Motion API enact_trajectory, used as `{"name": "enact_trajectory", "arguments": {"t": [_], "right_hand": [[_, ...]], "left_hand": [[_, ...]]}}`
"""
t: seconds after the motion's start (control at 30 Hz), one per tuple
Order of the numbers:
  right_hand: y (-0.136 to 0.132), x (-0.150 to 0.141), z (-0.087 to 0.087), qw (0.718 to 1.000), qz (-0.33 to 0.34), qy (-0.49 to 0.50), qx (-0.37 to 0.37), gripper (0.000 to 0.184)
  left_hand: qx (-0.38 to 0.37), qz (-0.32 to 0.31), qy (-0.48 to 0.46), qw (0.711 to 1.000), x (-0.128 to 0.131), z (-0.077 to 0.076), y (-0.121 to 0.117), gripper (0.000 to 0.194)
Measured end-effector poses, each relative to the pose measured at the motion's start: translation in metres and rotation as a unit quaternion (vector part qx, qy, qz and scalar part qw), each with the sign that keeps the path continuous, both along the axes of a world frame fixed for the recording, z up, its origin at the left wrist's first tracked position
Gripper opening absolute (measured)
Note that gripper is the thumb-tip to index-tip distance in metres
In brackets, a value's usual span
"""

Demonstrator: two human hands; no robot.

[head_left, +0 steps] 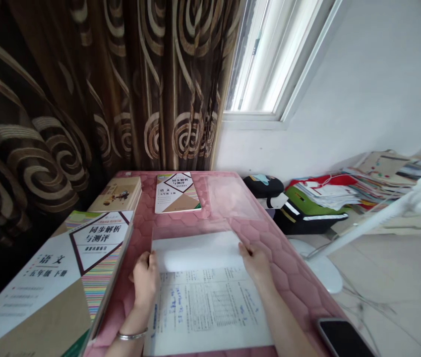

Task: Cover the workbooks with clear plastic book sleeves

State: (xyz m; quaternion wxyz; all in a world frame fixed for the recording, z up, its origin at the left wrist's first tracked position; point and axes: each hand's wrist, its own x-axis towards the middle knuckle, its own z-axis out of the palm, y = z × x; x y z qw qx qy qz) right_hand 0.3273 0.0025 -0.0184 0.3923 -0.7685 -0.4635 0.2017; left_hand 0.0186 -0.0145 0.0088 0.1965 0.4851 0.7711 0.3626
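Note:
A printed worksheet (210,307) with blue handwriting lies in front of me on the pink table cover. Its far part shows as a blank white, curled band of paper (199,250). My left hand (145,280), with a bracelet at the wrist, is closed on the left edge of this paper. On the opposite edge my right hand (255,263) pinches the paper between thumb and fingers. Just beyond the white band a clear, glossy sheet edge (191,229) shows; whether it is joined to the paper I cannot tell.
Large workbooks (57,282) are stacked at the left, with more books (117,193) behind. A smaller workbook (178,192) and a clear plastic sheet (232,197) lie on the quilted pink cover (288,277). A phone (344,338) rests at the near right. A white lamp (359,233) stands beyond the right edge.

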Motion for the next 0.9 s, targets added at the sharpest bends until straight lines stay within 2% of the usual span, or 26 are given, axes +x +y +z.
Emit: {"name": "enact_trajectory", "arguments": {"t": [0.33, 0.47, 0.57, 0.77, 0.9], "right_hand": [[0.001, -0.008, 0.007, 0.995, -0.001, -0.077, -0.061, 0.035], [0.0, -0.011, 0.009, 0.992, -0.008, -0.104, -0.076, 0.035], [-0.001, -0.011, 0.009, 0.993, -0.025, -0.091, -0.07, 0.036], [-0.002, -0.003, 0.008, 0.998, -0.019, 0.001, -0.056, 0.039], [-0.002, -0.001, 0.006, 0.998, -0.013, -0.026, -0.056, 0.039]], "left_hand": [[-0.04, 0.003, 0.049, 0.998, 0.004, 0.003, 0.003, 0.031], [-0.039, -0.003, 0.025, 0.999, 0.002, 0.006, 0.002, 0.032], [-0.032, -0.016, 0.002, 0.999, 0.001, 0.005, 0.0, 0.033], [-0.057, -0.012, 0.056, 0.997, 0.001, 0.0, 0.002, 0.032], [-0.061, -0.008, 0.087, 0.994, 0.003, -0.002, 0.005, 0.033]]}}
